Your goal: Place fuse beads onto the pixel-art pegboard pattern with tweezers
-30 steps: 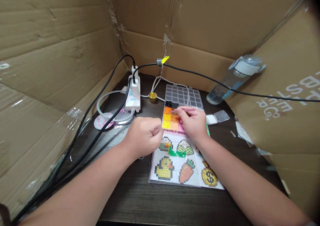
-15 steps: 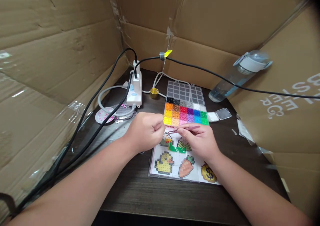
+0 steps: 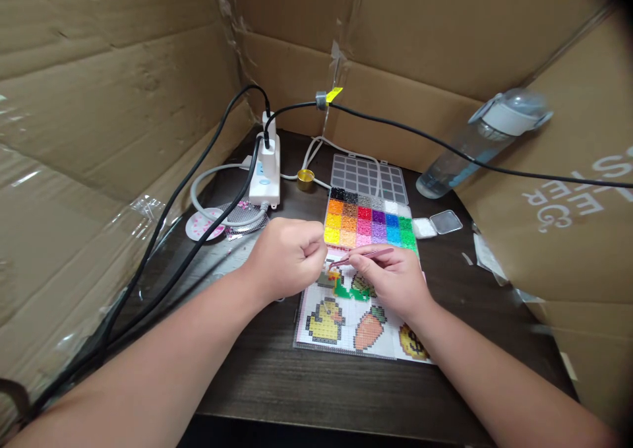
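Here, coloured beads [image 3: 364, 216] fill a sectioned box [image 3: 327, 220], right hand [image 3: 393, 278] pinching tweezers [image 3: 376, 254], left hand [image 3: 289, 256] fisted, contents hidden.

Right of the two hands [image 3: 395, 278], with pink tweezers [image 3: 378, 253], now down from bead box [image 3: 341, 245] to pattern sheet [image 3: 389, 339].

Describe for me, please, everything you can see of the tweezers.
The tweezers are slim and pinkish, with a smooth, metal-looking body. The right hand holds them in a pinch grip. They slant a little, back end to the right and slightly raised, bent tips to the left over the upper part of the picture sheet. Whether the tips touch or hold anything is too small to tell.
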`<action>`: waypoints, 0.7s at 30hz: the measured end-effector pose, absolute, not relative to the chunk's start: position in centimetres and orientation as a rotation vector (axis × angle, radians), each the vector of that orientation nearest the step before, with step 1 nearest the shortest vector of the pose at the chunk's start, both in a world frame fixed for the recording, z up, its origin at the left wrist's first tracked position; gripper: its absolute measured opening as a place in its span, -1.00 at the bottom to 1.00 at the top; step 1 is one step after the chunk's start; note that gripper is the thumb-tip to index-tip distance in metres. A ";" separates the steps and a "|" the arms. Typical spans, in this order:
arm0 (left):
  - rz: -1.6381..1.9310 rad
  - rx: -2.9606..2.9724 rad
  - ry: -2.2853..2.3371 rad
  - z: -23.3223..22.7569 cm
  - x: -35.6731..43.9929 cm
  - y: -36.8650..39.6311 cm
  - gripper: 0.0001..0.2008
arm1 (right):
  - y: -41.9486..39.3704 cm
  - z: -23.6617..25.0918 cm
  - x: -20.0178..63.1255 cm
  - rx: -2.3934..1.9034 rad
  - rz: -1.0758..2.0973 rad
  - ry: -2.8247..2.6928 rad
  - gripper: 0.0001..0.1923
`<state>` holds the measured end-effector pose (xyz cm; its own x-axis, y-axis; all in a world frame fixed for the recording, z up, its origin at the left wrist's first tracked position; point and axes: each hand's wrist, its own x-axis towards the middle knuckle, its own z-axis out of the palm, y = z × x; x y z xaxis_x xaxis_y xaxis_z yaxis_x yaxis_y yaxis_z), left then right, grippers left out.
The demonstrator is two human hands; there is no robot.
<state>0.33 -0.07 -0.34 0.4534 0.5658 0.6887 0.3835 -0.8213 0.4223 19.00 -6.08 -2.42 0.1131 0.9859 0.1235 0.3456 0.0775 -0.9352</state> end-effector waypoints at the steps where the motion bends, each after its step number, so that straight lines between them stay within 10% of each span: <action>1: 1.304 2.497 0.824 -0.3 0.3 -0.1 -0.64 | -6.1 -2.4 19.0 -1.442 0.850 -1.397 -0.90; 21: 1.287 2.489 0.833 -0.1 0.2 -0.2 -0.63 | -6.1 -2.7 19.0 -1.452 0.829 -1.433 -0.88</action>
<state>0.18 -0.19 -0.06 0.4562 0.5748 0.6793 0.3841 -0.8158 0.4324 18.99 -6.06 -2.73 0.1015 0.9863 0.1302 0.3784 0.0828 -0.9219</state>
